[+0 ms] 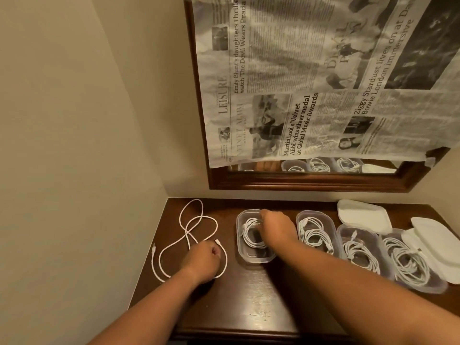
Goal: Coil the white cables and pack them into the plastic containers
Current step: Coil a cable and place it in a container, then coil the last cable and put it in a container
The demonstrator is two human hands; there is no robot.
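A loose white cable (pixel 191 220) lies in open loops on the left of the dark wooden table (pixel 249 300). My left hand (pixel 202 260) sits on its near loop with fingers curled, pinching the cable close to one connector end. My right hand (pixel 276 227) reaches down into the leftmost clear plastic container (pixel 240 247) and rests on a coiled white cable (pixel 249 232) inside it. Its fingers are hidden under the hand.
Three more clear containers (pixel 316 235) (pixel 358 250) (pixel 408 265) with coiled cables stand in a row to the right. White lids (pixel 361 215) (pixel 433 247) lie behind and beside them. A wall bounds the table's left side. A newspaper-covered mirror (pixel 298 95) hangs at the back.
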